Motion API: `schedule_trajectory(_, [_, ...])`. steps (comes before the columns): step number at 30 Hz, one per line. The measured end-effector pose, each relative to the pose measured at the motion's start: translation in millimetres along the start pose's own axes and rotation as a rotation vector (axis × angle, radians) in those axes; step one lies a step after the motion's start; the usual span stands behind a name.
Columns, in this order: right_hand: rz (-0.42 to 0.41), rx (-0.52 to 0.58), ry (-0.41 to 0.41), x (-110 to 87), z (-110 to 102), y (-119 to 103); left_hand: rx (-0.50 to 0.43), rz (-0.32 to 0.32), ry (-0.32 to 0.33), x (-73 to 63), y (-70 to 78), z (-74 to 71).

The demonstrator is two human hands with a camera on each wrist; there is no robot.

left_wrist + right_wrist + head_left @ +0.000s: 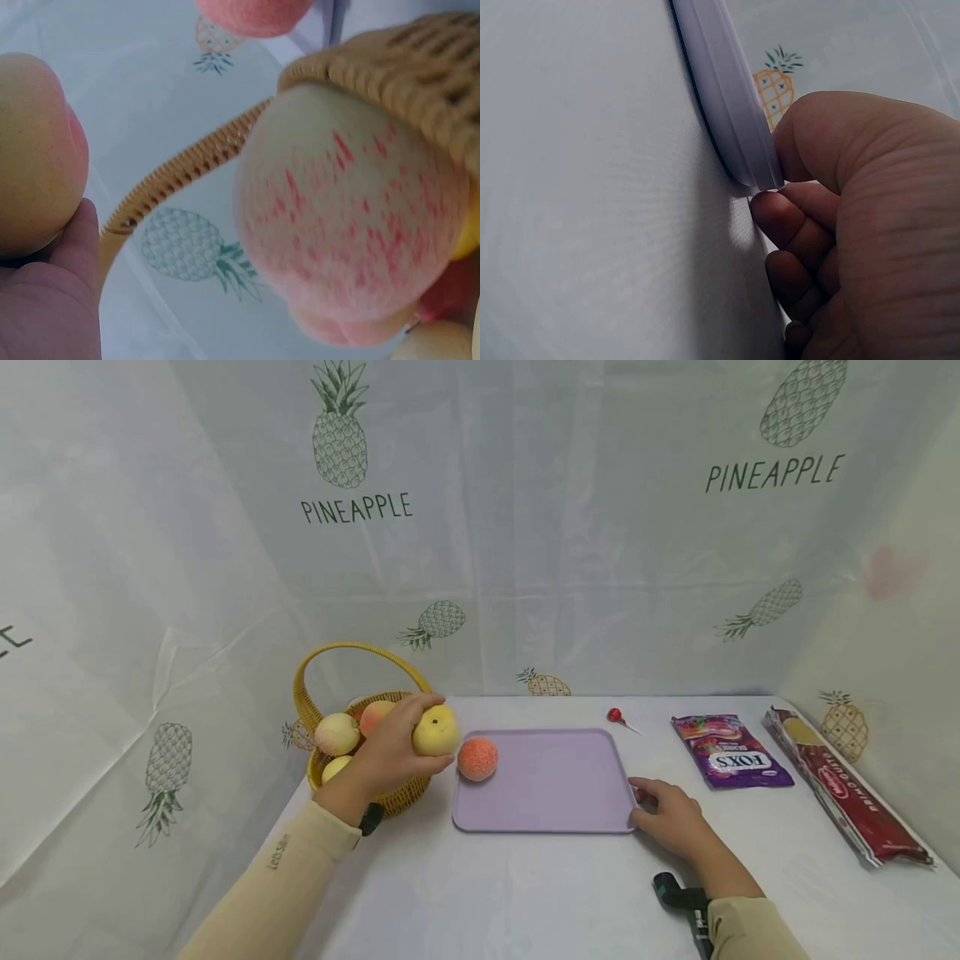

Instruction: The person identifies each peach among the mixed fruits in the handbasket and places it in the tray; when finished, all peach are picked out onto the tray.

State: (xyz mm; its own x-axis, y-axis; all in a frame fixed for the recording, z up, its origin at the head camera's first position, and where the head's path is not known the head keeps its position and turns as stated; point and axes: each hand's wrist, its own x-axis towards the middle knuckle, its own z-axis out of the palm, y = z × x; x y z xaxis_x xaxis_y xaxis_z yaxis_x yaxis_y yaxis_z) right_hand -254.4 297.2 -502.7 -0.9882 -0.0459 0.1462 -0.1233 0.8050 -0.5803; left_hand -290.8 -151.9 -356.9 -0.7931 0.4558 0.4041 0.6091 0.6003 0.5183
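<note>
My left hand holds a yellow peach between thumb and fingers, just right of the basket. In the left wrist view that peach has a pink blush. The woven basket with its tall handle carries several fruits, among them a pale peach with pink streaks. A reddish-orange round fruit sits at the left side of the lilac tray. At the tray's right side, my right hand pinches the rim near the front corner, with its other fingers curled.
Behind the tray lies a red lollipop. To the right are a purple candy bag and a long red snack packet, both flat on the white table. A pineapple-print curtain stands behind and at the sides.
</note>
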Motion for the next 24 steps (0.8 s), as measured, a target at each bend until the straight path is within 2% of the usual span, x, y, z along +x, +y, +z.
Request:
schedule_trajectory(12, [-0.008, 0.010, 0.008, -0.4, -0.3, 0.8, -0.014, 0.001, 0.005, 4.0, 1.3, 20.8])
schedule_trajectory(20, [0.006, 0.014, 0.001, -0.2, 0.5, 1.7, -0.056, 0.011, -0.018, 4.7, 3.8, 35.3])
schedule_trajectory(24, [0.005, 0.015, 0.001, 0.2, 0.5, 1.5, -0.063, -0.008, -0.027, 4.7, 5.0, 42.0])
